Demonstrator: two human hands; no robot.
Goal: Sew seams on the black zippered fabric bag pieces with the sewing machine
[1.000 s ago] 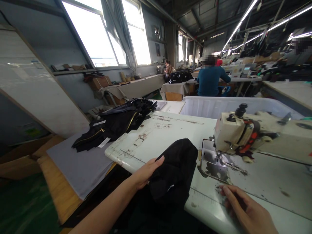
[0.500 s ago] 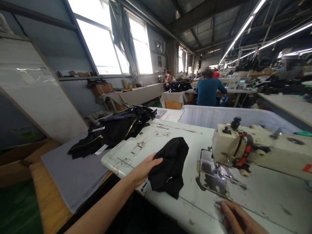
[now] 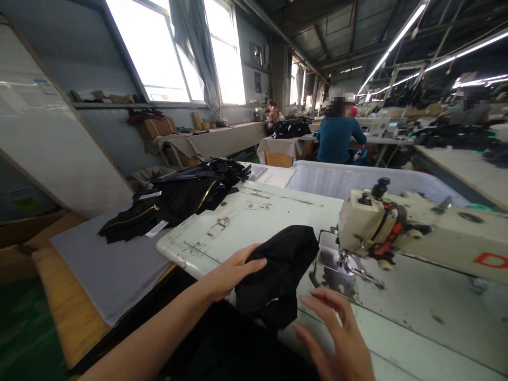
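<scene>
Here's the machine [image 3: 369,222], the point to steer by, its right end cut off by the edge of view, and the black cloth [image 3: 281,270] sits just left of it, over the front of the pale table [image 3: 286,209]. The left hand [image 3: 234,272], on the far side of the cloth from the machine, has it pinched, thumb pressed on top; the fingers underneath are hidden. A small white mark [image 3: 273,300] shows low on the cloth, too small to make out. And the right hand [image 3: 337,338], in front of the machine, is spread, fingers bent and parted, thumb right by the cloth's lower edge; whether they touch, I can't tell, and the wrist runs out of view. Under the machine, the needle area glows, its fine parts blurred. Well left of the machine lies a pile [image 3: 178,201] of black pieces, gold zip [image 3: 208,194] and white tag [image 3: 157,228] showing, folds hiding how many there are. Behind the machine stands a white bin [image 3: 329,177], its inside mostly out of sight, and beyond that a person [image 3: 339,137] in teal, back turned, lower body hidden.
</scene>
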